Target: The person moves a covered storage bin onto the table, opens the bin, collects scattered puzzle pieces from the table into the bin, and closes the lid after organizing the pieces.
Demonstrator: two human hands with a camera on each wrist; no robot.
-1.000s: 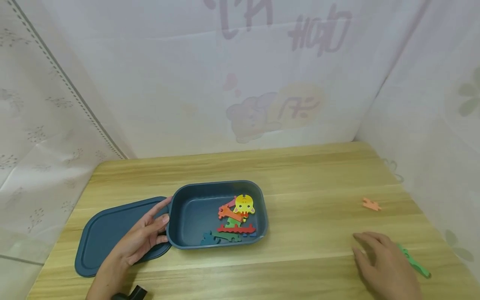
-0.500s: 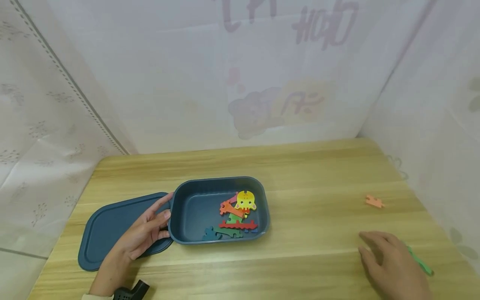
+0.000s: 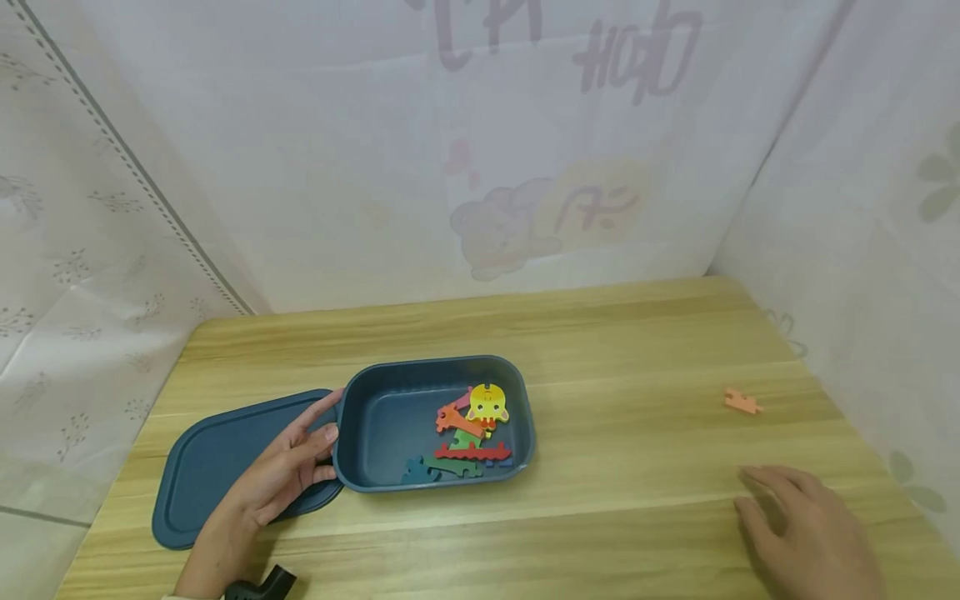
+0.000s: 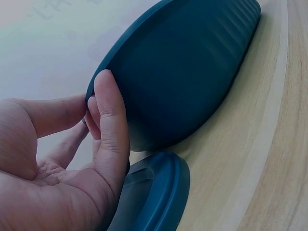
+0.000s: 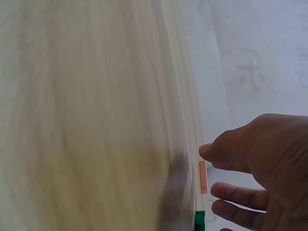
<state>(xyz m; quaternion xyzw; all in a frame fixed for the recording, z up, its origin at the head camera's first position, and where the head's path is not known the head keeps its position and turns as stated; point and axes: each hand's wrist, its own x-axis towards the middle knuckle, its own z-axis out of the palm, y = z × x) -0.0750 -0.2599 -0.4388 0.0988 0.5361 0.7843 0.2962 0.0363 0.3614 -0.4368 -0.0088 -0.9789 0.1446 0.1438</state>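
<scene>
My left hand (image 3: 281, 471) grips the left end of a dark blue plastic box (image 3: 390, 442), thumb and fingers at its rim. In the left wrist view, the outer wall of the box (image 4: 178, 72) fills the upper middle. Several coloured puzzle pieces lie in the box, among them a yellow animal-head piece (image 3: 488, 404), a red strip (image 3: 472, 452) and an orange piece (image 3: 459, 421). My right hand (image 3: 813, 533) is low over the table's right side, fingers loosely bent and apart, holding nothing. A green piece (image 5: 199, 220) beside it shows in the right wrist view, hidden from the head view.
The box's blue lid (image 3: 213, 471) lies flat at the left, partly under my left hand. A small light-orange puzzle piece (image 3: 742, 401) is on the wooden table (image 3: 615, 467) near the right edge. Printed cloth (image 3: 360, 167) hangs behind and along both sides.
My right hand has shifted rightward across the table and now covers the green piece in the head view. My left hand keeps its hold on the box.
</scene>
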